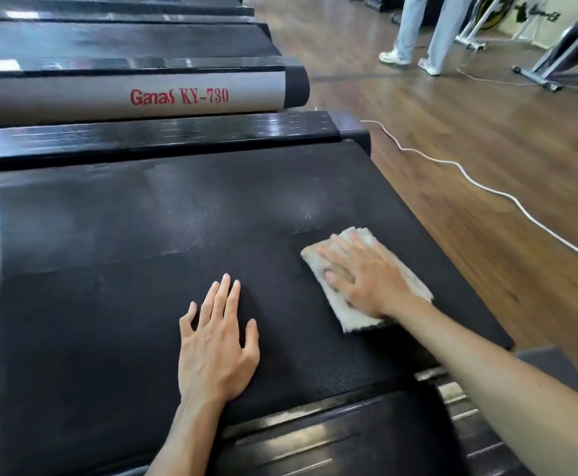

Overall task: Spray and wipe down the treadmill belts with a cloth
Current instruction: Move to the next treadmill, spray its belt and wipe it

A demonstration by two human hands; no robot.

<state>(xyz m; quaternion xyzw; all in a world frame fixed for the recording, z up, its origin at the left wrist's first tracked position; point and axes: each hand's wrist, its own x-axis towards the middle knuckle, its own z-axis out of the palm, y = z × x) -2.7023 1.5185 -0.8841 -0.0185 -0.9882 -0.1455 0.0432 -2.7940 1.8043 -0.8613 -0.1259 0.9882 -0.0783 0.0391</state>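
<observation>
- The cloth (366, 280), pale and folded to a pad, lies flat on the black treadmill belt (143, 252), towards the belt's rear end and close to where it meets the wooden floor (452, 132)
- The right hand (366, 280) is spread flat on top of the cloth, fingers (332, 255) extended and only slightly apart, pressing it to the belt rather than gripping it; nothing is closed inside the palm
- The left hand (217, 348) rests open on bare belt just beside, fingers straight and close together, thumb out, holding nothing; it looks to be bracing
- A few pale specks (306, 214) show on the belt just beyond the cloth, likely spray or residue yet to be wiped
- No spray bottle is in view
- Risks, as I judge them: with only flat pressure, the cloth could bunch or slip out from under the palm on the textured belt; weight on the bracing hand could make the belt shift; a stroke carried too far could push the cloth off the end onto the floor, near the white cable (480, 182)
</observation>
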